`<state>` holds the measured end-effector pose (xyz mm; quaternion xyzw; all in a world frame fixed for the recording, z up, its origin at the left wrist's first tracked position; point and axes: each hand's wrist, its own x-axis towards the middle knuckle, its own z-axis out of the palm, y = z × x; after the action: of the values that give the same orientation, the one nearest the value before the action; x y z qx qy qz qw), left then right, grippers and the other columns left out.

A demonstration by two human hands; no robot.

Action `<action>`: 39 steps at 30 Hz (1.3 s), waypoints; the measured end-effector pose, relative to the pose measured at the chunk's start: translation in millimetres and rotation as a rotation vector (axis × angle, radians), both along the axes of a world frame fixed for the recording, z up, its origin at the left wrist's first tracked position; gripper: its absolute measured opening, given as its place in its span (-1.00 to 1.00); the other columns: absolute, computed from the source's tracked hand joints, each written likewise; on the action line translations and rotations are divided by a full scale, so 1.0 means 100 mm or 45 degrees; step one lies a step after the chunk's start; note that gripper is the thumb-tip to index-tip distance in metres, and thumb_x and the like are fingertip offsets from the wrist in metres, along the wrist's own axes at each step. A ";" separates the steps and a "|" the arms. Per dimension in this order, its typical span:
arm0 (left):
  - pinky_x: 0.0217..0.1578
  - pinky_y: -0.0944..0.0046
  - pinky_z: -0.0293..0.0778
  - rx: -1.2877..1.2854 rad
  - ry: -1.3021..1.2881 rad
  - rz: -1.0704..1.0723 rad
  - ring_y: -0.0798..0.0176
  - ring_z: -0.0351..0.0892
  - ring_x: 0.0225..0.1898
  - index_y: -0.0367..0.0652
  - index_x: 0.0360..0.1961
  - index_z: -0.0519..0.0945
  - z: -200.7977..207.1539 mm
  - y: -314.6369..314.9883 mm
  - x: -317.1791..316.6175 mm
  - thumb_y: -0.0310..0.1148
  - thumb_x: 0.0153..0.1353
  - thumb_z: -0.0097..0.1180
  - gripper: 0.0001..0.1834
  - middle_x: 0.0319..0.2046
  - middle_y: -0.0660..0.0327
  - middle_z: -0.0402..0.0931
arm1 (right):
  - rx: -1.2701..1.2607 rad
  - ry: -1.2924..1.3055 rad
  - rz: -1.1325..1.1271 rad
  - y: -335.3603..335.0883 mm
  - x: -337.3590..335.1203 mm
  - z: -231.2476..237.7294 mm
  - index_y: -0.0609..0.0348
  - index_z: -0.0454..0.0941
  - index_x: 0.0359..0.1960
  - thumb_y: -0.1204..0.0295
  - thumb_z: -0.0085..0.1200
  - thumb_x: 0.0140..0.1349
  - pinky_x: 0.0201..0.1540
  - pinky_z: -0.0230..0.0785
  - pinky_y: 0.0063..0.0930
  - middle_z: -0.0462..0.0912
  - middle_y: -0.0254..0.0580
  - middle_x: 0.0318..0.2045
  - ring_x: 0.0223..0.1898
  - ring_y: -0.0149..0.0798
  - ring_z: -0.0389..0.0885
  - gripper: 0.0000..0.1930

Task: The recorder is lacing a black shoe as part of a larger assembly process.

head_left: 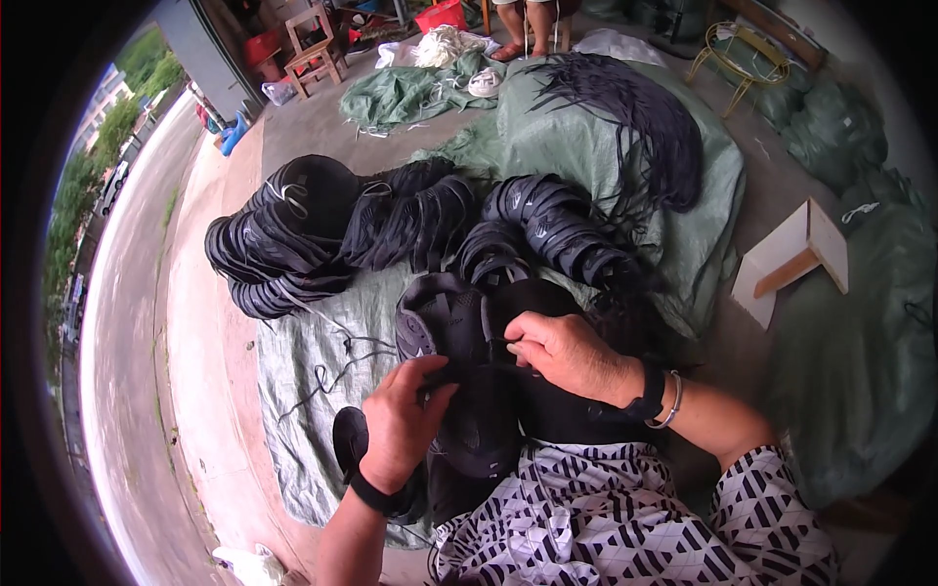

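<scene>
A black shoe upper (477, 430) lies across my lap, its mesh toe part toward me. My left hand (403, 420) is at its left edge, thumb and forefinger closed in a pinch. My right hand (576, 359) is above the upper's right side, thumb and fingertips also pinched together. Something thin and dark, seemingly a shoelace, shows at the fingertips, but it blends into the black fabric. Just beyond my hands sits another black upper (440, 311). A rounded black piece (350, 439) sticks out behind my left wrist.
Stacked black uppers (283, 239) and curved rows of more (557, 225) lie ahead on green sheeting (322, 459). A bundle of dark laces (650, 122) is draped farther back. At right are a board stand (796, 259) and a yellow stool frame (738, 59). Another person's legs (528, 24) show at the back.
</scene>
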<state>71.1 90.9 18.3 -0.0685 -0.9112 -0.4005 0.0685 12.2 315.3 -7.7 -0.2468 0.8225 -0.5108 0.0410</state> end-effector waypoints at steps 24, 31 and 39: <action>-0.48 0.50 0.26 0.565 0.071 0.244 0.50 0.30 -0.56 -0.26 -0.20 0.43 -0.30 -0.19 0.10 -0.42 0.37 -0.17 -0.84 -0.57 0.36 0.35 | 0.385 0.444 0.279 -0.13 -0.03 -0.10 0.22 0.31 -0.45 0.51 0.04 0.15 -0.52 0.40 -0.28 0.52 -0.04 -0.63 -0.54 -0.01 0.57 -0.86; -0.44 0.46 0.28 0.544 -0.296 0.064 0.52 0.29 -0.48 -0.28 -0.44 0.51 -0.28 -0.28 0.08 -0.31 0.33 -0.02 -0.73 -0.56 0.38 0.40 | 0.138 -0.591 0.258 -0.08 -0.12 0.02 0.24 0.42 -0.38 0.50 -0.04 0.20 -0.59 0.39 -0.46 0.57 -0.17 -0.61 -0.62 -0.32 0.55 -0.93; -0.47 0.43 0.29 0.521 -0.460 0.041 0.49 0.29 -0.52 -0.29 -0.49 0.51 -0.25 -0.34 -0.03 -0.33 0.29 0.02 -0.73 -0.62 0.40 0.37 | 0.107 -0.675 0.326 -0.09 -0.17 0.08 0.27 0.43 -0.31 0.47 -0.06 0.26 -0.59 0.37 -0.61 0.59 -0.27 -0.56 -0.67 -0.53 0.42 -0.90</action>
<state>67.7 57.2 -6.8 0.0339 -0.8098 -0.5808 -0.0764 -4.6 306.3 -0.1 -0.2047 0.7657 -0.5137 0.3285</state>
